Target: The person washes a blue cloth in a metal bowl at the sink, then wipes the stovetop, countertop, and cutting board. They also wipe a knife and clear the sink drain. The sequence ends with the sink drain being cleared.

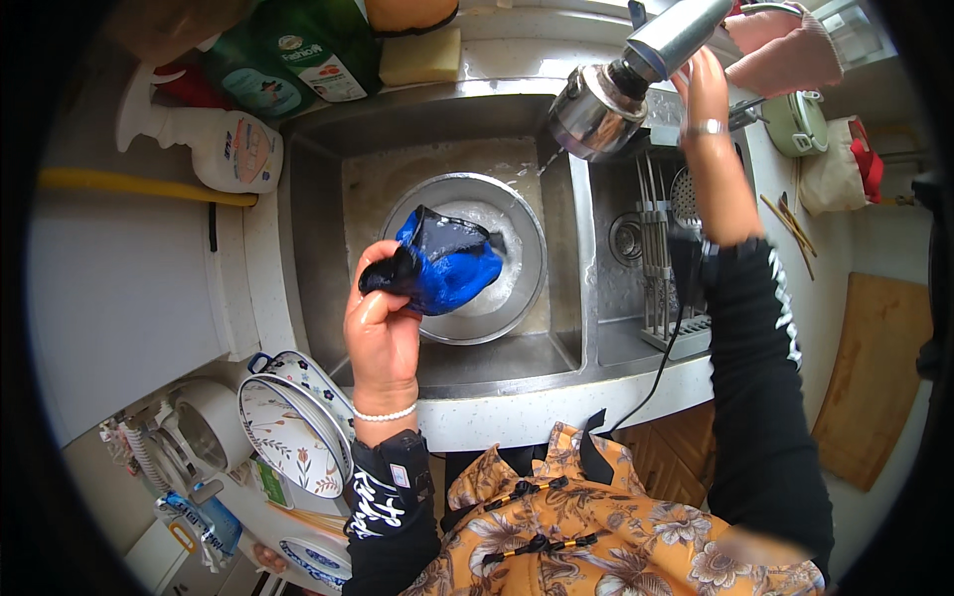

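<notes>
My left hand [384,328] pinches a wet blue and black cloth item [455,276] by its black end, over a round metal basin [522,305]. Whitish, foamy water lies in the basin, which sits in the left bowl of a stainless steel sink [462,372]. My right hand [704,89] is raised at the upper right, behind the metal faucet [604,112]; its fingers are partly hidden, so its hold cannot be told. A little water shows beside the faucet head.
The right sink bowl holds a metal rack [656,276]. Behind the sink are a yellow sponge [421,56] and green bottles [320,59]; a spray bottle [238,153] stands left. Plates [291,436] stand at lower left, a wooden board [872,380] at right.
</notes>
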Available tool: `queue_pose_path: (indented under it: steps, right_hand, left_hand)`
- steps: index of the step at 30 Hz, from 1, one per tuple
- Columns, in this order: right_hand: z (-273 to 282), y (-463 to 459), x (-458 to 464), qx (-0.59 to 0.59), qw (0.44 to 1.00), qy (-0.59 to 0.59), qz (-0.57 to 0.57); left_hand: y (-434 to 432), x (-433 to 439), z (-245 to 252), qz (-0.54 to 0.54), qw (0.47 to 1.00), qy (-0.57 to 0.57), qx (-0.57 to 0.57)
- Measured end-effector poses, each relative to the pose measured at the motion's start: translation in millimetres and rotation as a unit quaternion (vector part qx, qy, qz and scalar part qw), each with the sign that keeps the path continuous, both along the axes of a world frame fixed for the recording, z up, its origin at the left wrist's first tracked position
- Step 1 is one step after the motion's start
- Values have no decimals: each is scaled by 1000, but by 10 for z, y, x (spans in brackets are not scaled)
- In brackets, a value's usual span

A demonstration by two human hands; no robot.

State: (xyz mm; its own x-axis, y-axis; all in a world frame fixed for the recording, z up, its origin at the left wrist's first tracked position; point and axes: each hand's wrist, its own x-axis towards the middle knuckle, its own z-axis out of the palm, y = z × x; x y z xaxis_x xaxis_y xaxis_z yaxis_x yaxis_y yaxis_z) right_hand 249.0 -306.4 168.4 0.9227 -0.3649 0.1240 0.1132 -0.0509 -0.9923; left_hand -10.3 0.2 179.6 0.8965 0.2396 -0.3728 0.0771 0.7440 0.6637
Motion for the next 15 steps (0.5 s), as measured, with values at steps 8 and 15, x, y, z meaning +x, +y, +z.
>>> queue_pose_path:
  steps: [8,15]
  right_hand:
    - [-793,912,-1504,-91,947,109,288]
    - [-1847,1602,-1619,-402,803,330,290]
  left_hand:
    - [163,-149,-1185,-113,959,175,194]
    - [187,-190,-1893,-168,893,359,215]
